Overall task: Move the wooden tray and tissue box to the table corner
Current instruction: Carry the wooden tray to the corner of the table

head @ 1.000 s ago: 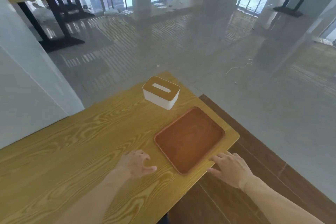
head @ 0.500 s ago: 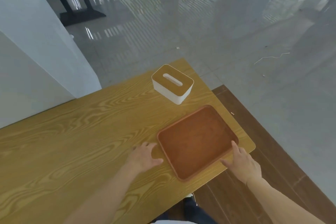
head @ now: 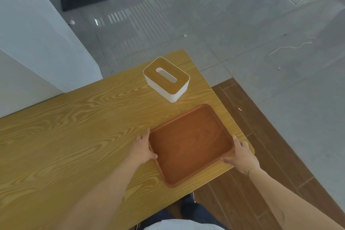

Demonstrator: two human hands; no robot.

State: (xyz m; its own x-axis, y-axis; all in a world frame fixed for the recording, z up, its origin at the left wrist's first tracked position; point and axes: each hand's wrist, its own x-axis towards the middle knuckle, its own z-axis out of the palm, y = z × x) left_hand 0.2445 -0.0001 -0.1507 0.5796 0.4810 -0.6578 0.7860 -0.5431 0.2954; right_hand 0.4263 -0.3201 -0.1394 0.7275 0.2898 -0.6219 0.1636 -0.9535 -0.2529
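A reddish-brown wooden tray (head: 190, 144) lies flat on the yellow wood-grain table (head: 74, 136), near the table's right end. My left hand (head: 142, 148) grips the tray's left rim, thumb over the edge. My right hand (head: 240, 155) grips the tray's right rim near the table edge. A white tissue box (head: 166, 79) with a wooden slotted lid stands beyond the tray, close to the far right corner of the table, a short gap away from the tray.
The table's right edge drops to dark wood flooring (head: 270, 145) and grey tiles. A white pillar (head: 37, 43) stands at the far left behind the table. A black table base (head: 82, 0) sits on the floor further off. My legs show below the table's near edge.
Both hands moved in from the tabletop beside the tray and closed on its left and right rims. The camera has tilted down and come closer. The tray and box look unmoved.
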